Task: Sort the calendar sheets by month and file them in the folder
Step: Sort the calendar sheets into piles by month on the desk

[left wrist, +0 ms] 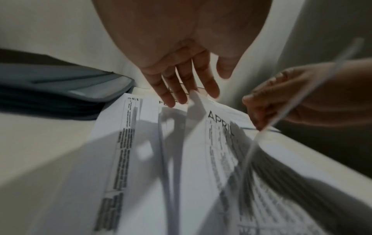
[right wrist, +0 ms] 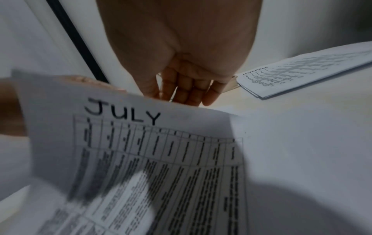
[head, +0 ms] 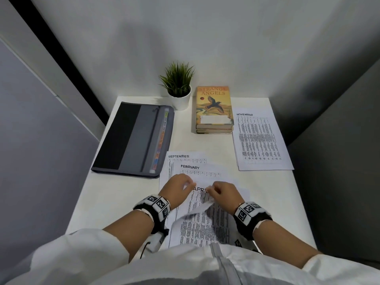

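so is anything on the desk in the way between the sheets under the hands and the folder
Nothing visible: bare desk separates the fanned sheets from the zipped folder. The potted plant and books sit farther back.

Five calendar sheets (head: 261, 140) with readable headings, one folder (head: 131, 138), two stacked books (head: 213, 109), one potted plant (head: 178, 85)

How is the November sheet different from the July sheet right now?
The white November calendar sheet lies flat, alone, near the table's right edge; the white July calendar sheet is lifted and curled above the near pile. Nobody touches November; the right hand holds July's top edge. Both are printed grids with bold month headings.
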